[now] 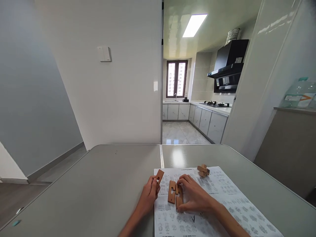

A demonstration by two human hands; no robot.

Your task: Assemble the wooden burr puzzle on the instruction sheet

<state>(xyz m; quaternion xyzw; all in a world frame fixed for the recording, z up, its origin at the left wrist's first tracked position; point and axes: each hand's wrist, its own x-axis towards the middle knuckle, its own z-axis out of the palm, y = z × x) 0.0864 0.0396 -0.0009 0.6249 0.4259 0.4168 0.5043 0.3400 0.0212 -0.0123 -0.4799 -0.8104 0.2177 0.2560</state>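
Observation:
In the head view, my left hand [149,192] is closed around a flat brown wooden puzzle piece [160,175] with a slot cut in it, held up above the left edge of a printed sheet [222,187]. My right hand [194,195] grips a second slotted wooden piece [179,198] between thumb and fingers, partly hidden by them. Just left of that one lies a third notched piece [171,192] on the sheet. Farther back, a small assembled cluster of wooden pieces [203,170] sits on the paper.
The grey table [111,197] has a pale seam down its middle and a raised rim. A small teal object [16,223] lies near its left edge. Beyond stand a white wall and a kitchen doorway. At right, large water bottles [300,93] rest on a ledge.

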